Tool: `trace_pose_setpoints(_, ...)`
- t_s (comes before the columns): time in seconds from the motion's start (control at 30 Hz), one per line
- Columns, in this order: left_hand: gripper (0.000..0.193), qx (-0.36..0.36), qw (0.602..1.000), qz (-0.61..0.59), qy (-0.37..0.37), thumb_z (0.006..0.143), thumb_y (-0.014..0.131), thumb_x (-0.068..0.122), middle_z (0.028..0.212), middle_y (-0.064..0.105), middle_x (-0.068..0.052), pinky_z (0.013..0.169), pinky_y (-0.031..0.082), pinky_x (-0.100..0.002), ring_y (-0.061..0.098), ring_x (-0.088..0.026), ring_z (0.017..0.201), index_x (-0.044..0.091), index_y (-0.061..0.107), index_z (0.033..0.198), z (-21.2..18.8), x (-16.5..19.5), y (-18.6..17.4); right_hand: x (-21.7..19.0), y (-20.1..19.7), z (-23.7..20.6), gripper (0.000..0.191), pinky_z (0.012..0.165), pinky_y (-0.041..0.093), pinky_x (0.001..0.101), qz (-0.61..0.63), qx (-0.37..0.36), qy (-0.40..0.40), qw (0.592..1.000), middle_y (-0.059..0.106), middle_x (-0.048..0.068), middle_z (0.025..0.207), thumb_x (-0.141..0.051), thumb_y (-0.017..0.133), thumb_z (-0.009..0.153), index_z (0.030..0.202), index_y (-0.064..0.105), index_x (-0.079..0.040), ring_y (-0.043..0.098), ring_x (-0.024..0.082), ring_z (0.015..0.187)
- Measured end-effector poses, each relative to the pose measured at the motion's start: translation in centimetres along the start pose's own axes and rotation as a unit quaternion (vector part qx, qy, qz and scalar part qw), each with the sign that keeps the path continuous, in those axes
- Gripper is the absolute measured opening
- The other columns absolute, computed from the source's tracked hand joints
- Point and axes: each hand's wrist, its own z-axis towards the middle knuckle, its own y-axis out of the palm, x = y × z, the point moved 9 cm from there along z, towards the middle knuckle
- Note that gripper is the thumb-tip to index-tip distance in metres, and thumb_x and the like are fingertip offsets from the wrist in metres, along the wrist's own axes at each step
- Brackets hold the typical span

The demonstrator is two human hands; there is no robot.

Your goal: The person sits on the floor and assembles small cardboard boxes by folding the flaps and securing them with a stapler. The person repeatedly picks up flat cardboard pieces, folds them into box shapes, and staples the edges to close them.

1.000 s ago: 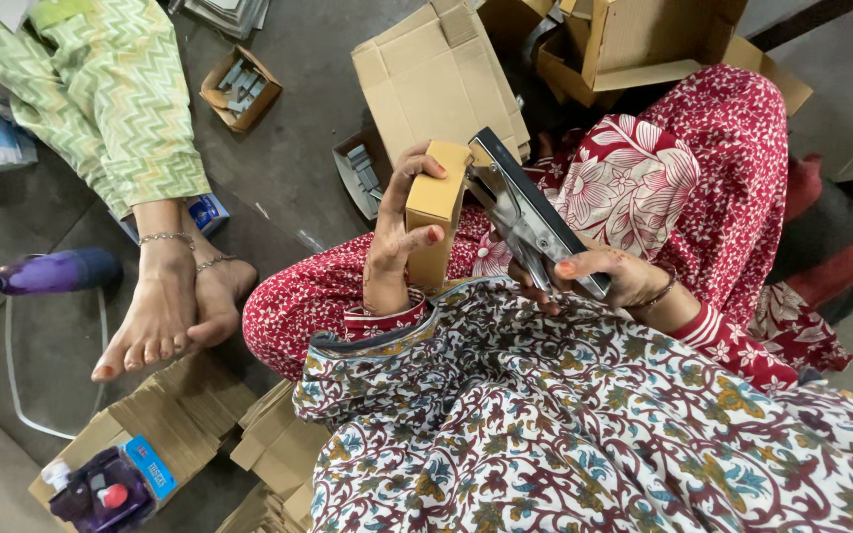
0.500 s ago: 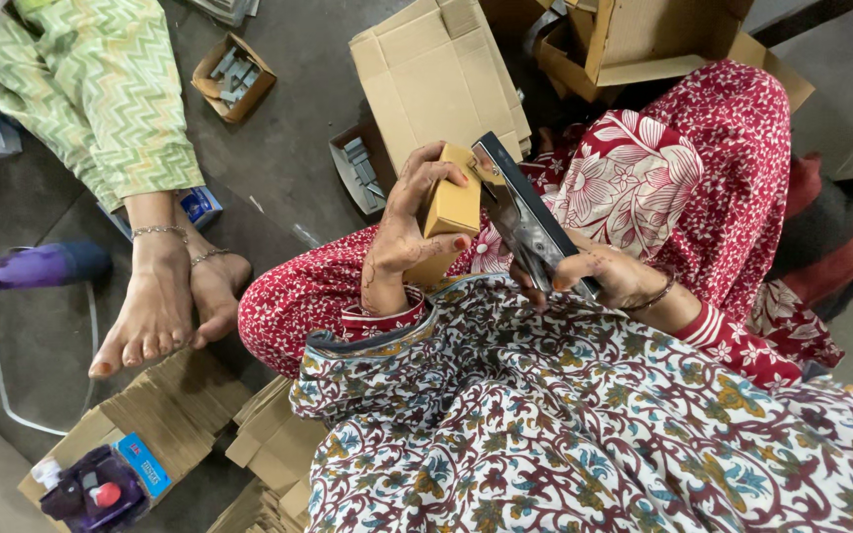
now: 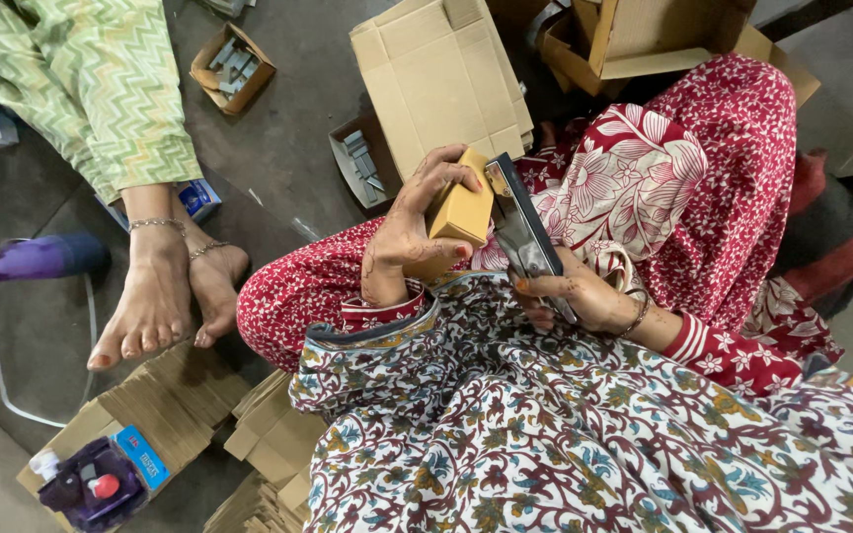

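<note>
The small cardboard box (image 3: 461, 209) is plain tan, closed on the sides that show, and unprinted as far as can be seen. It is held above the lap, tilted, with one long face turned up and to the right, its upper end touching the dark tool beside it. The stapler (image 3: 523, 235) is a long, narrow tool with a dark, glossy body and a metal edge running along it. It slants from upper left down to lower right, its top end against the box's upper corner. Its lower end is hidden, so whether its arms are pressed together is hard to tell.
</note>
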Motion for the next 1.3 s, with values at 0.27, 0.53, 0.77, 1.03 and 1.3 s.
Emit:
trace_pose_setpoints(0.27,0.074,-0.008,0.997,-0.065,-0.051,0.072,0.088,0.053,0.153,0.049,-0.018,0.123,0.038,-0.042,0.048,-0.033,0.149,0.013,0.062,0.13,-0.8,-1.2,0.1,-1.6,2.4,-2.4,0.082,0.1,0.051,0.0329,-0.22,-0.117,0.012,0.968,0.065,0.008,0.123,-0.009,0.075,0.074,0.145,0.035,-0.005,0.064,0.018,0.114)
trace_pose_setpoints(0.53,0.073,-0.027,0.997,-0.053,-0.046,0.073,0.086,0.055,0.152,0.049,-0.017,0.122,0.038,-0.042,0.048,-0.033,0.146,0.014,0.063,0.128,-0.5,-0.5,0.8,2.1,0.4,-2.7,0.037,0.058,0.05,0.0292,-0.194,-0.034,0.028,0.98,0.061,0.008,0.084,-0.012,0.072,0.092,0.121,0.054,0.001,0.058,0.014,0.067)
trace_pose_setpoints(0.77,0.075,0.023,0.999,0.014,-0.035,0.075,0.082,0.062,0.152,0.055,-0.015,0.126,0.038,-0.048,0.046,-0.032,0.148,0.016,0.065,0.132,-0.5,-1.3,0.0,0.3,1.4,-1.7,0.048,0.077,0.052,0.0319,-0.171,-0.098,-0.004,0.98,0.062,0.008,0.096,-0.016,0.071,0.088,0.129,0.053,0.001,0.061,0.017,0.083)
trace_pose_setpoints(1.03,0.079,0.356,0.927,-0.03,-0.117,0.086,0.072,0.072,0.132,0.052,-0.011,0.104,0.05,-0.046,0.053,-0.028,0.124,0.014,0.057,0.138,-0.1,-0.9,-3.9,-2.3,-7.2,1.1,0.066,0.09,0.051,0.0333,-0.105,0.073,-0.08,0.989,0.065,0.009,0.117,-0.007,0.063,0.075,0.14,0.052,-0.004,0.064,0.021,0.102)
trace_pose_setpoints(1.3,0.06,0.418,0.861,-0.289,-0.007,0.091,0.077,0.044,0.133,0.058,-0.009,0.11,0.044,-0.034,0.056,-0.019,0.127,0.011,0.052,0.135,11.1,-0.6,-2.2,-1.9,-12.8,0.3,0.045,0.083,0.054,0.0349,-0.081,0.004,-0.156,0.985,0.068,0.017,0.11,0.0,0.057,0.077,0.122,0.057,0.006,0.068,0.026,0.096)
